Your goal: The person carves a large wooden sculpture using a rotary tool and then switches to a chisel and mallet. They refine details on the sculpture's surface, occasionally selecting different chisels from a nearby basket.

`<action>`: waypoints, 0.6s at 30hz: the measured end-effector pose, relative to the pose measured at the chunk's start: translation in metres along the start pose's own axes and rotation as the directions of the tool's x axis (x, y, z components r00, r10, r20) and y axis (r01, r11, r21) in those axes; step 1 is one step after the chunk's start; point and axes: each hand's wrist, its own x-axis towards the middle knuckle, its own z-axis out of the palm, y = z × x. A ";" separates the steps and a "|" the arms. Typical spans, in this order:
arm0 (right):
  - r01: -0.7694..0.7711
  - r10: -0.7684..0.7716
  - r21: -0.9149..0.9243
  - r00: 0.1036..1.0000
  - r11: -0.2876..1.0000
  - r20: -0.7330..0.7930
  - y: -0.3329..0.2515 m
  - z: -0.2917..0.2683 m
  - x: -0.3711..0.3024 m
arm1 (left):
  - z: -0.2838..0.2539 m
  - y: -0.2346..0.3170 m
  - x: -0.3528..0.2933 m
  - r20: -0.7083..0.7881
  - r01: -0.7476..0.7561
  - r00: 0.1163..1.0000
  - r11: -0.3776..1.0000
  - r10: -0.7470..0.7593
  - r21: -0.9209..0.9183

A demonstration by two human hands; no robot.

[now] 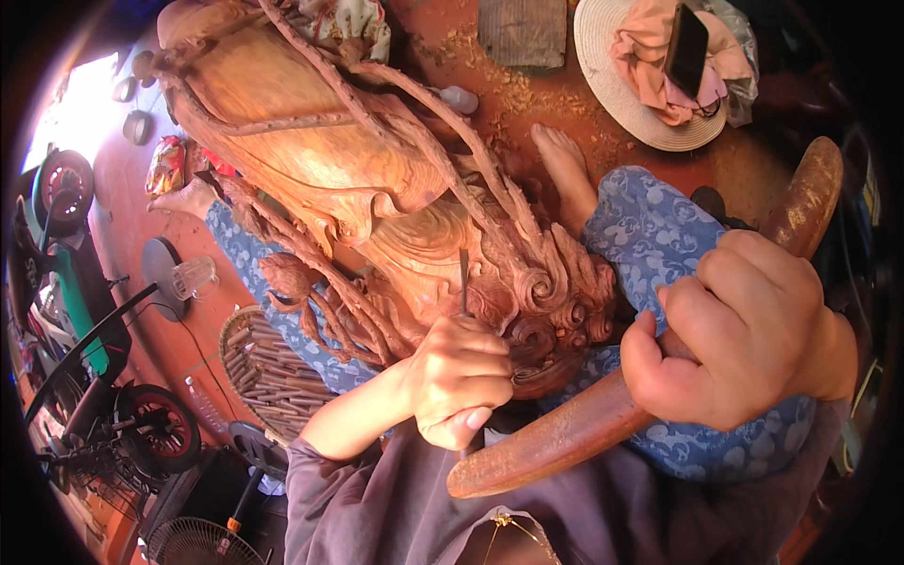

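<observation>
A large reddish-brown wood carving (301, 122) lies before me between my legs, with flowing folds, branch-like strands and curled scrolls at its near end. My left hand (461, 381) is wrapped round a chisel, whose thin dark blade (463, 280) points away from me onto the carving near the scrolls. Most of the chisel's handle is hidden in the fist. My right hand (739, 330) grips a curved wooden club (556, 438) around its middle. The club's near end lies by the butt of the chisel, below my left hand; whether they touch I cannot tell.
Left of my leg stands a round wicker basket (268, 377) of chisels. A fan (202, 541) and a motorbike (104, 358) are farther left. Wood chips (466, 56) litter the red floor beside a wooden block (523, 33). A hat (603, 71) bearing cloth and a phone (687, 49) lies far right.
</observation>
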 end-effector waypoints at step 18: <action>0.059 -0.054 0.058 0.994 0.997 -0.092 0.017 0.003 -0.017 | 0.013 -0.003 0.011 -0.080 0.056 0.996 0.995 -0.049 0.087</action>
